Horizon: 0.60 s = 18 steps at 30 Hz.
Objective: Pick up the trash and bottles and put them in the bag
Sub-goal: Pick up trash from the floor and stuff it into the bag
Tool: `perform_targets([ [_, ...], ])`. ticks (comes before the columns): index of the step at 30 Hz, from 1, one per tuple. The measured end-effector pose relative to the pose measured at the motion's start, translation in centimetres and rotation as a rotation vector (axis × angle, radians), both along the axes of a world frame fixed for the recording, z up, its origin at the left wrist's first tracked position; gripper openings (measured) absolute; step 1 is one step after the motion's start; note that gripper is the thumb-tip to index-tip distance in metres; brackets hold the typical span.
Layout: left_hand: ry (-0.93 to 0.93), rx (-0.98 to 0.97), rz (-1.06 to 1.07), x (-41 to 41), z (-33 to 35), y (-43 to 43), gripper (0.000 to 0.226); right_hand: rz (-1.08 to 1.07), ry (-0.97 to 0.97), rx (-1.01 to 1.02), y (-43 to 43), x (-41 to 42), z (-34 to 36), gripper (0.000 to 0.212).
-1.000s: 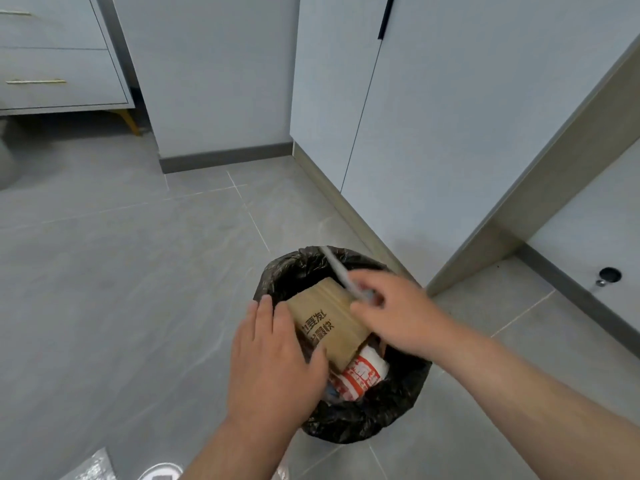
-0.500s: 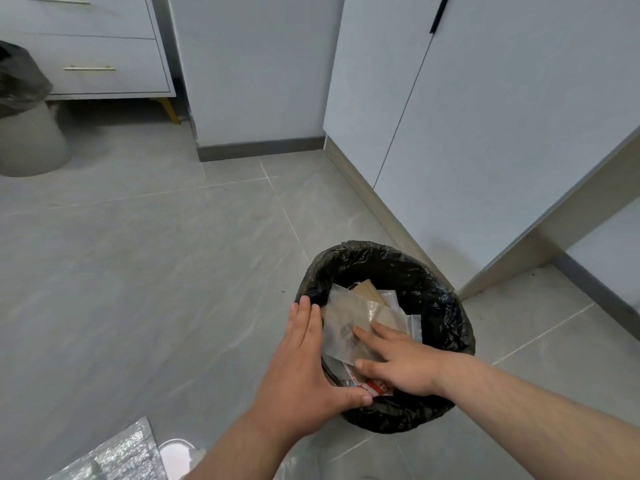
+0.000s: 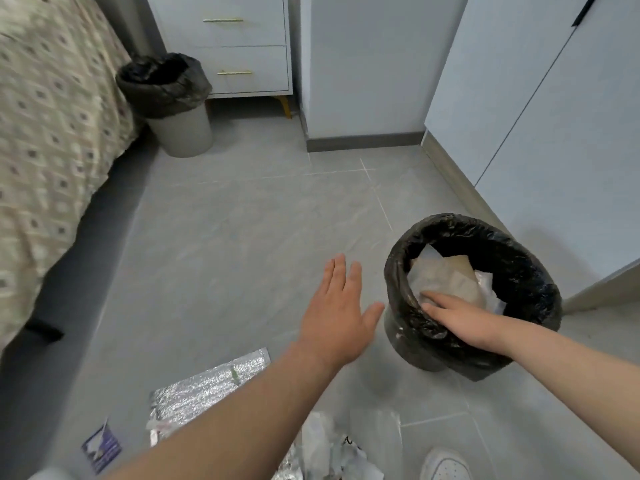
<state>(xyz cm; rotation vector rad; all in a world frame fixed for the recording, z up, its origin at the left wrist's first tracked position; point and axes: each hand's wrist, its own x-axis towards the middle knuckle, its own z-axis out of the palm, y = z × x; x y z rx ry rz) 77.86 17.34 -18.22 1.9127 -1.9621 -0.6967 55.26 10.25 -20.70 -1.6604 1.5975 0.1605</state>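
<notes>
Black bag [image 3: 533,289] at right of frame, brown paper trash [image 3: 453,278] inside. Rests the flat, straight-fingered right hand [image 3: 464,318] on that trash; spreads the left hand [image 3: 336,317] over the floor [image 3: 242,237] at centre, holding nothing. Foil wrapper [image 3: 204,386] at lower centre.

Bare floor [image 3: 242,244] left of bin [image 3: 519,265]

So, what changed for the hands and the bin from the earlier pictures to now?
The left hand came off the bin bag rim and moved left, open, above the floor. The right hand released the brown paper, now inside the bag, and rests flat on the trash. The bin bag and the foil sheet stayed in place.
</notes>
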Motion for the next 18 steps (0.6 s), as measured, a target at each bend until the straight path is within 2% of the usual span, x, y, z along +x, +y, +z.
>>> perform_targets([
  [6, 0.021, 0.120, 0.310, 12.7, -3.2, 6.6, 0.067, -0.046, -0.163, 0.082, 0.0, 4.5, -0.1, 0.049],
  [9, -0.026, 0.256, 0.440, 17.6, -6.6, 10.5, 0.062, -0.028, -0.114, 0.053, 0.3, 6.0, 0.5, 0.050],
  [11, -0.004, 0.389, 0.569, 19.6, -9.2, 13.5, 0.053, -0.025, 0.002, 0.028, 0.7, 7.5, 2.1, 0.052],
  [13, 0.038, 0.546, 0.701, 20.7, -11.7, 16.4, 0.042, 0.057, 0.199, -0.155, 0.8, 8.8, 4.7, 0.052],
  [15, 0.088, 0.677, 0.825, 21.0, -14.0, 19.1, 0.036, 0.183, 0.296, -0.474, 1.2, 10.4, 7.2, 0.046],
  [16, 0.109, 0.714, 0.895, 20.9, -14.9, 20.2, 0.036, 0.201, 0.261, -0.596, 1.7, 11.3, 8.0, 0.037],
  [18, 0.145, 0.723, 1.070, 20.6, -16.2, 21.5, 0.040, 0.213, 0.127, -0.684, 3.5, 13.8, 8.4, 0.022],
])
